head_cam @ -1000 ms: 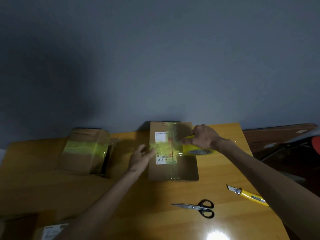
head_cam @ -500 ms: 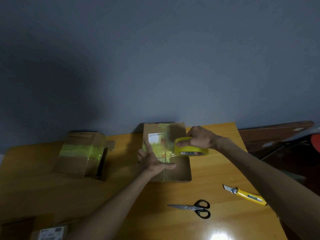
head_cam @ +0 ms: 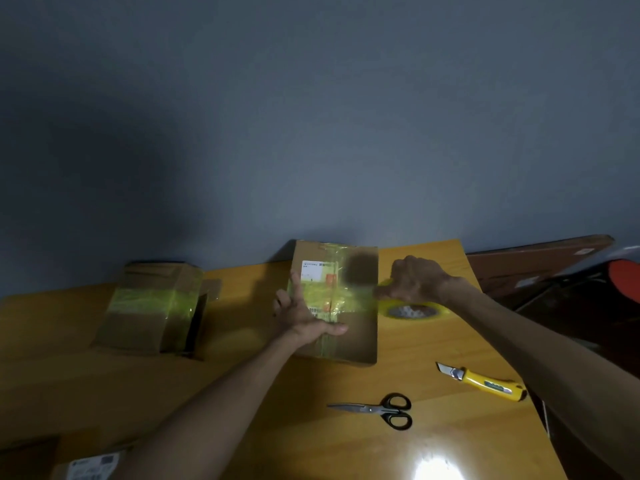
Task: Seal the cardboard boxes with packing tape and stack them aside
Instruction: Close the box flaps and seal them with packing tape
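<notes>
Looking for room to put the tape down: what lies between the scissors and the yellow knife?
Nothing: the head view shows bare table between the scissors and the yellow knife.

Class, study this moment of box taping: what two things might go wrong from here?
1. The yellow utility knife lies with its blade out near the right forearm; reaching for it may nick skin.
2. The right hand grips the yellow tape roll beside the brown cardboard box, steadied only by the flat left hand; a hard tug may shift it.
</notes>
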